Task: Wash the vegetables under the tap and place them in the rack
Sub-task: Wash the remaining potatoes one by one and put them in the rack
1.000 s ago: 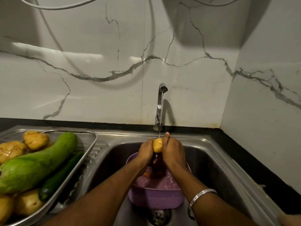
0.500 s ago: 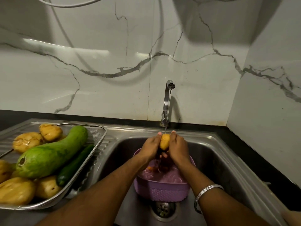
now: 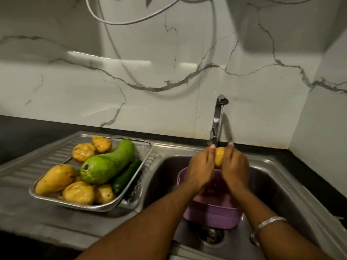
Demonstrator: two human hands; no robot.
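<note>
A small yellow potato (image 3: 219, 156) sits between my left hand (image 3: 201, 166) and my right hand (image 3: 235, 165), both curled round it under the thin stream from the steel tap (image 3: 217, 119). Below my hands a purple plastic basket (image 3: 212, 214) stands in the sink (image 3: 281, 184); its contents are hidden by my wrists. On the drainboard to the left, the metal mesh rack (image 3: 144, 166) holds several yellow potatoes (image 3: 78, 192), a large green bottle gourd (image 3: 107, 164) and a dark green cucumber (image 3: 127, 173).
The sink drain (image 3: 211, 235) lies just in front of the purple basket. A ribbed steel drainboard (image 3: 41, 162) carries the rack. Marble walls close in behind and on the right. A white cable (image 3: 112, 21) hangs on the back wall.
My view has swung to the left, so the rack shows in full. Both hands stay on the potato under the stream, fingers shifting slightly around it.
</note>
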